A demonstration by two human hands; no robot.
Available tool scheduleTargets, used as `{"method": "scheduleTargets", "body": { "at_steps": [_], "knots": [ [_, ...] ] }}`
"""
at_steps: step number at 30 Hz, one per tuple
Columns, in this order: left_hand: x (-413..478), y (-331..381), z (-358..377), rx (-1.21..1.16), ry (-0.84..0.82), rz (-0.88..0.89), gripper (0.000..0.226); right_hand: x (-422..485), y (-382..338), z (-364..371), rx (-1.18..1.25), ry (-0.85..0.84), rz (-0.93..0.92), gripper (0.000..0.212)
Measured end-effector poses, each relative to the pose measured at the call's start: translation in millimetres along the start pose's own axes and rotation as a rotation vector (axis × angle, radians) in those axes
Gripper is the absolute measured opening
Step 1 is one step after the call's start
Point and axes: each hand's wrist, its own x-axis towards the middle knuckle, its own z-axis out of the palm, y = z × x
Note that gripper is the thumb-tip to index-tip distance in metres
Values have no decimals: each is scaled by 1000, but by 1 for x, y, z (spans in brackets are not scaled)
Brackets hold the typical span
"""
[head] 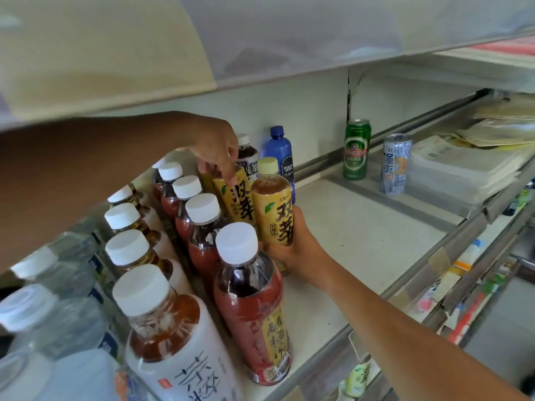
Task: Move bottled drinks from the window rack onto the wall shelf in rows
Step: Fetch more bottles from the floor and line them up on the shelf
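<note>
On the white shelf (362,233) two yellow tea bottles stand near the middle, just to the right of the full rows. The left hand (215,149) comes in from the left edge, and its fingers (230,173) are curled over the top of the rear yellow bottle (236,198), hiding its cap; this bottle leans to the left. The right hand (292,247) comes from the front edge and wraps around the lower part of the front yellow bottle (273,204), which is almost upright and touches the rear one. I cannot tell if its bottom rests on the shelf. To the left run a row of red bottles (249,314), then a row of white-label bottles (170,342), then water bottles (58,285) at the left edge. At the back edge a dark bottle (247,153) and a blue bottle (279,151) stand side by side. Well apart, towards the right, stand a green can (356,149) and a pale can (395,163), beside a stack of papers (463,166).
</note>
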Motion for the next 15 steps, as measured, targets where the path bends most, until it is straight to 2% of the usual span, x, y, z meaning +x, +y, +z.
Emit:
{"method": "scheduleTargets", "body": {
  "at_steps": [5, 15],
  "knots": [
    [0, 0, -2, 15, -37, 37, 53, 5, 5, 5, 12, -28, 3, 87],
    [3, -3, -2, -28, -38, 93, 45, 6, 4, 11, 97, -28, 25, 79]
  ]
}}
